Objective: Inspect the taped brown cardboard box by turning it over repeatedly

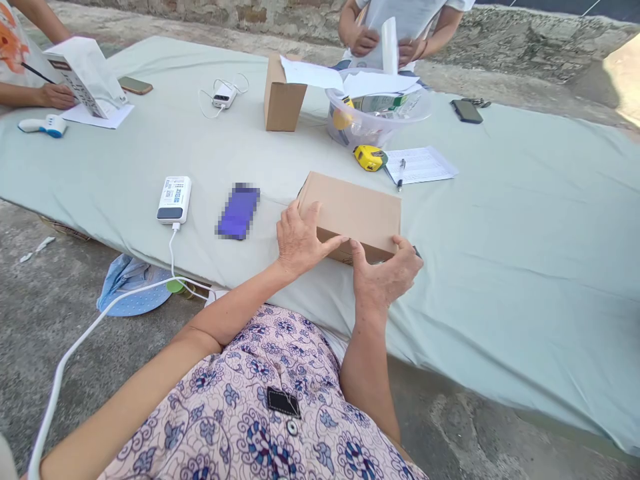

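A brown cardboard box (357, 208) lies on its side on the cloth-covered table in front of me. My left hand (303, 237) grips its left end, thumb stretched along the front edge and fingers over the left corner. On the right, my right hand (385, 270) holds the front right corner, its thumb meeting the same front edge near my left thumb. A small dark object (418, 252) shows beside my right fingers; I cannot make out what it is. The box's top face looks closed, and its underside is hidden.
Left of the box lie a blurred purple phone (239, 212) and a white power bank (174, 200) with a cable. Behind it are a yellow tape measure (370, 158), a pen (401, 173) on paper, a clear plastic basin (345, 127) and an upright carton (284, 100). Two people work across the table.
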A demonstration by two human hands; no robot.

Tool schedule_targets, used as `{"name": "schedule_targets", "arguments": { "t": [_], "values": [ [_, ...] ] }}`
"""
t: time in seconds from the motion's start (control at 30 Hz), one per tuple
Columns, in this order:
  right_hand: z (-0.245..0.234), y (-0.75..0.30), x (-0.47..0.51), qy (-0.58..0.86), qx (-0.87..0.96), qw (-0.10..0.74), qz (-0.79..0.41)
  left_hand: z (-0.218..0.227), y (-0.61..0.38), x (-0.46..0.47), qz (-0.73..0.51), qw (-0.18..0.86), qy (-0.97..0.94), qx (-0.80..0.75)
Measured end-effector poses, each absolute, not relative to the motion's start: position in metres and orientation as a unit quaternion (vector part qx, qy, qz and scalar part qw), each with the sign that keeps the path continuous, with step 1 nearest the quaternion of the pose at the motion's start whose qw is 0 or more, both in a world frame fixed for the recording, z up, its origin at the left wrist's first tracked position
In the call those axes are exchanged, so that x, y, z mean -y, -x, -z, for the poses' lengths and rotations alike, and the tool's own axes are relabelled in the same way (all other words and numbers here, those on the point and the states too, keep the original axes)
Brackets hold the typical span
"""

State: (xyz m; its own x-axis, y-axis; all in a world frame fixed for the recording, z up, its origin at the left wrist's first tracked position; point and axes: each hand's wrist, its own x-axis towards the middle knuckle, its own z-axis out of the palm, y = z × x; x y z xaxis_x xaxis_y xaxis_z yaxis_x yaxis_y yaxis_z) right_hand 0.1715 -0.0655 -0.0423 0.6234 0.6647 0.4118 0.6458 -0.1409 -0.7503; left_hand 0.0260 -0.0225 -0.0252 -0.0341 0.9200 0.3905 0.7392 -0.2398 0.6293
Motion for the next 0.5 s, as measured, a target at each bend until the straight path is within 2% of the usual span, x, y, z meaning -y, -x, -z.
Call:
{"name": "schedule_targets", "arguments": {
  "t": [0.2,0.5],
  "values": [
    [0.044,-0.180,0.068,0.736,0.464,0.492,-0.030,0.029,-0.019,0.018,-0.404,0.133,-0.683,-0.594],
    [0.046,-0.189,0.068,0.696,0.396,0.587,-0.121,0.024,0.002,0.007,-0.488,0.266,-0.629,-0.543]
  ]
}}
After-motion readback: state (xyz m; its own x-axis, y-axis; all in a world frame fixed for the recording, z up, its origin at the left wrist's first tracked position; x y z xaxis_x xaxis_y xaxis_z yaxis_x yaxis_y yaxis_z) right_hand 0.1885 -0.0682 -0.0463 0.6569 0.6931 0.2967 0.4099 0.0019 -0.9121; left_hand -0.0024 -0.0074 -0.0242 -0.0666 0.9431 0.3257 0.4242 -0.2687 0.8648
